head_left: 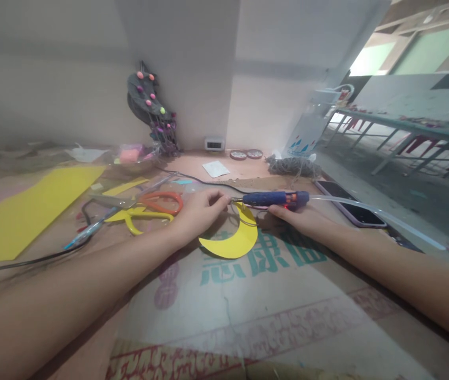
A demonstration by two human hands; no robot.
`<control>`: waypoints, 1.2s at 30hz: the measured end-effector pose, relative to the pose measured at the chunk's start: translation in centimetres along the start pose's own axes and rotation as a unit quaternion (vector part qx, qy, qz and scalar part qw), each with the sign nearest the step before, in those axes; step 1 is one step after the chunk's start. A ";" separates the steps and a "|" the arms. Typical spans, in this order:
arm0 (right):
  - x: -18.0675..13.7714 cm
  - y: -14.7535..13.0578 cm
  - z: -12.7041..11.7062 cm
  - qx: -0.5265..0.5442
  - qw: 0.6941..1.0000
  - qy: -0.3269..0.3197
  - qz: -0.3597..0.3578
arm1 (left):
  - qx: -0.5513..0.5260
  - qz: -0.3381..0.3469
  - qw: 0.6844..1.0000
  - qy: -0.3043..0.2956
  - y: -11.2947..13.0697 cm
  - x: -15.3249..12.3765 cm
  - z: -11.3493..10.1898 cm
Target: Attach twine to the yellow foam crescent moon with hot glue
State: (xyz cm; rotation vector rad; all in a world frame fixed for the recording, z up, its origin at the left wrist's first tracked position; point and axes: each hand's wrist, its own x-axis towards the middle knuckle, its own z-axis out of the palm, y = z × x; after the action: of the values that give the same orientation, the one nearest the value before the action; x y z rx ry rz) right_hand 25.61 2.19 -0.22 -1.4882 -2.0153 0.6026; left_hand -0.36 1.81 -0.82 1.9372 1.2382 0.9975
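Note:
My right hand (295,216) is wrapped round a blue hot glue gun (264,199), which lies level with a small red light showing. A long clear glue stick (382,215) sticks out of its back end. The gun's nozzle points left and meets the fingertips of my left hand (204,211), whose thumb and forefinger are pinched together. What they pinch is too small to make out. Just below the nozzle lies a yellow crescent (234,245), its upper tip close to the left fingertips. A thin grey loop of wire or cord (248,224) crosses it.
Orange-handled scissors (161,202) and yellow-handled scissors (135,224) lie left. Beyond them is a yellow sheet (30,211). A black cable (208,182) runs behind my hands. A phone (351,203) rests at right. Grey yarn (293,166) and a small clock (214,143) stand by the wall.

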 end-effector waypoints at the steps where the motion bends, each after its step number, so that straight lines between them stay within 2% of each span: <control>1: 0.0 0.2 0.0 -0.007 1.000 0.009 0.000 | 0.003 0.002 1.000 0.001 0.0 0.0 0.0; 6: 0.0 0.1 0.0 -0.013 0.999 0.023 -0.017 | 0.002 0.010 1.000 0.000 0.2 -0.2 -0.1; 12: -0.3 -1.0 -0.4 0.005 1.000 0.001 -0.024 | 0.017 0.006 1.000 0.003 0.6 -0.2 -0.2; 17: -0.3 -0.8 -0.4 -0.010 1.000 -0.008 -0.012 | 0.030 0.014 0.999 0.007 0.7 -0.3 -0.2; 30: -0.1 -0.6 -0.1 0.000 1.000 0.008 -0.009 | 0.065 0.035 0.997 0.006 0.7 -0.3 -0.2; 36: -0.5 -2.0 -0.5 -0.005 0.999 0.034 -0.009 | 0.051 0.031 0.998 0.004 0.7 -0.4 -0.1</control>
State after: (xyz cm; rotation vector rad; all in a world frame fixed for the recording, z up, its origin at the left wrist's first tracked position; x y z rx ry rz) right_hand 24.67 1.11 1.39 -1.4767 -1.9797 0.5270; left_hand -0.27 1.23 -0.28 2.0636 1.2634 0.9909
